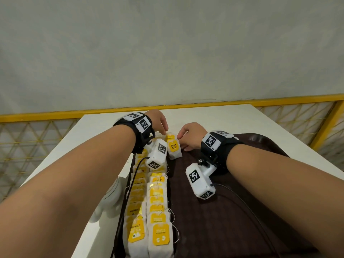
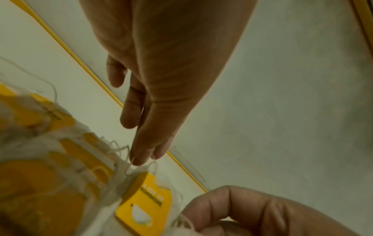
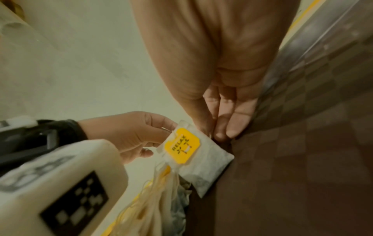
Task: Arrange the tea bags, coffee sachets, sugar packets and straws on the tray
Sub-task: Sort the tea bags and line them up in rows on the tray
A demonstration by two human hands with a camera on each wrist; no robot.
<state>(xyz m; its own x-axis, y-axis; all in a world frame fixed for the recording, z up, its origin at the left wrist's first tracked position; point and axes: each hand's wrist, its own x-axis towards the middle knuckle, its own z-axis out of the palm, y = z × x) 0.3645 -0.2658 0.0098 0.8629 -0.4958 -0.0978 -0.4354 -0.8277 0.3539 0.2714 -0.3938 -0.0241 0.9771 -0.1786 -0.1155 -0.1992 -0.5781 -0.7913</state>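
A white tea bag with a yellow "RELAX" tag (image 1: pixel 174 148) (image 3: pixel 203 159) stands tilted at the far left corner of the dark brown tray (image 1: pixel 232 211) (image 3: pixel 302 175). My left hand (image 1: pixel 163 130) (image 2: pixel 141 158) pinches its top left corner with thumb and forefinger. My right hand (image 1: pixel 181 136) (image 3: pixel 214 132) pinches its top right edge, and its other fingertips rest on the tray beside the bag. Two rows of overlapping tea bags (image 1: pixel 156 202) with yellow tags run along the tray's left edge toward me. No sachets, sugar packets or straws show.
The tray lies on a white table (image 1: pixel 204 116) against a grey wall with a yellow rail (image 1: pixel 186 106). A white ribbed object (image 1: pixel 109 198) lies on the table left of the tray. Black cables (image 1: pixel 121 211) hang from the wrist cameras over the tea bags.
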